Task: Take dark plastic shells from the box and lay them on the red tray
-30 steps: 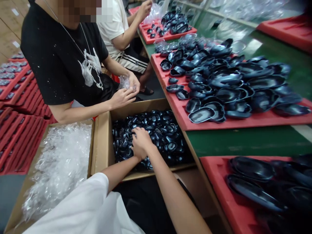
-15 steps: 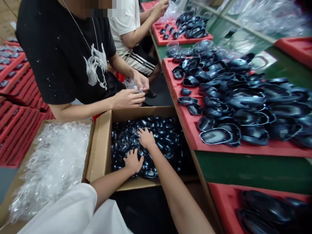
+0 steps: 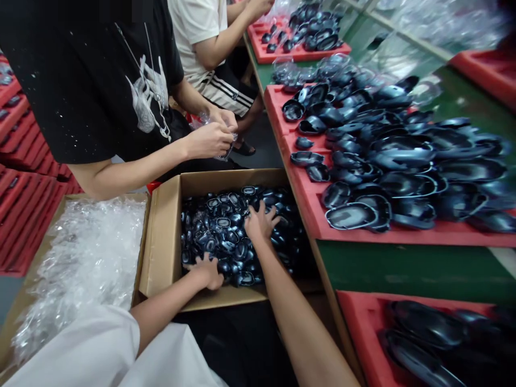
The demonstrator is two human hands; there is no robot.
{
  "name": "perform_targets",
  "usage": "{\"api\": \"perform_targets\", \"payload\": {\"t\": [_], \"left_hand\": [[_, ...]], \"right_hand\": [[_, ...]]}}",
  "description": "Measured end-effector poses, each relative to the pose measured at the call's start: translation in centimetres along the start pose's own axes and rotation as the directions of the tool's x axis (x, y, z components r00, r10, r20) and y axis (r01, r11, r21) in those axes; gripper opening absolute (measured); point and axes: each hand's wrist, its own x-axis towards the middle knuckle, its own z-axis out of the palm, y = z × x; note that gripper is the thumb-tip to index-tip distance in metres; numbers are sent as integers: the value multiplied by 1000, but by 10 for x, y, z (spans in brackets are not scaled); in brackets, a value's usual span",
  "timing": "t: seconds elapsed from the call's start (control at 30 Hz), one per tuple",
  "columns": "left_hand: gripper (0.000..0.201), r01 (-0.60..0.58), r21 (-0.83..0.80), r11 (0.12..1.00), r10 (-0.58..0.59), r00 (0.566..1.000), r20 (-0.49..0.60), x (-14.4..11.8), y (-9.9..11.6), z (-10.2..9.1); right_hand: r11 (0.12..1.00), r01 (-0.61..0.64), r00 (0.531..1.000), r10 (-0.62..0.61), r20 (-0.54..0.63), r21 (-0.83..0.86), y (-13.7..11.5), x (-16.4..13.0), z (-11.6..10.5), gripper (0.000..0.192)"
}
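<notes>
Right hand [image 3: 261, 221] was spread wide among the dark, glossy shells [image 3: 223, 222]; left hand [image 3: 206, 271], also spread, was at the near left corner of the cardboard box [image 3: 237, 294]. Neither visibly held a part. Light, even pressure with spread fingers appeared best for shifting shells without scratching. Shells filled the box floor, lying beneath, between and beyond both hands.

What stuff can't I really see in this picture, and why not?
All in the head view:
- Bottom of the cardboard box: buried under dark parts.
- What's under the right hand: the hand covers it.
- What the co-worker's hands hold: mostly covered by them.
- Nearest red tray: cut off by the bottom edge.
</notes>
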Motion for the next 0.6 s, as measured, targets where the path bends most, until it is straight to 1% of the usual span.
{"api": "perform_targets", "payload": {"t": [0.03, 0.07, 0.1, 0.13, 0.17, 0.2, 0.23, 0.27, 0.33, 0.4, 0.47, 0.53, 0.57, 0.6], "left_hand": [[38, -7, -61, 998, 1, 996, -94, 4, 2, -9], [42, -12, -129, 992, -13, 981, -196, 10, 6, -20], [47, -7, -199, 980, -52, 956, -290, 17, 9, -30], [51, 7, -259, 966, -105, 925, -366, 27, 12, -40], [54, 26, -300, 954, -157, 892, -424, 38, 14, -50], [57, 42, -316, 948, -193, 866, -462, 51, 14, -59], [58, 52, -309, 950, -204, 851, -483, 63, 13, -67], [59, 55, -285, 957, -194, 850, -489, 76, 10, -73], [60, 52, -217, 975, -149, 876, -459, 99, 3, -84], [64, 86, -193, 977, -156, 911, -383, 118, -2, -92], [70, 134, -248, 959, -202, 940, -274, 133, -5, -101], [73, 163, -313, 936, -226, 958, -176, 143, -6, -108], [73, 172, -333, 927, -231, 962, -146, 145, -8, -109], [71, 155, -360, 920, -222, 963, -153, 146, -10, -108]], "right_hand": [[998, 56, 998, -55, -23, 37, -11, 1, -2, 42], [985, 146, 989, -145, -13, 93, -23, 2, -2, 42], [954, 249, 966, -258, 36, 165, -36, 4, 0, 43], [909, 340, 921, -374, 108, 241, -49, 5, 4, 46], [864, 399, 866, -465, 185, 306, -62, 6, 10, 48], [839, 421, 817, -516, 257, 345, -73, 6, 17, 51], [839, 415, 790, -524, 317, 353, -82, 6, 25, 52], [855, 393, 787, -503, 356, 339, -90, 5, 33, 54], [892, 350, 805, -443, 394, 286, -98, 3, 49, 58], [926, 306, 817, -376, 438, 223, -102, 2, 61, 68], [959, 229, 823, -281, 493, 164, -105, 5, 67, 82], [981, 107, 801, -182, 570, 163, -108, 9, 71, 95], [982, 45, 782, -150, 605, 186, -110, 12, 71, 99], [976, -10, 765, -132, 630, 217, -111, 13, 72, 101]]}}
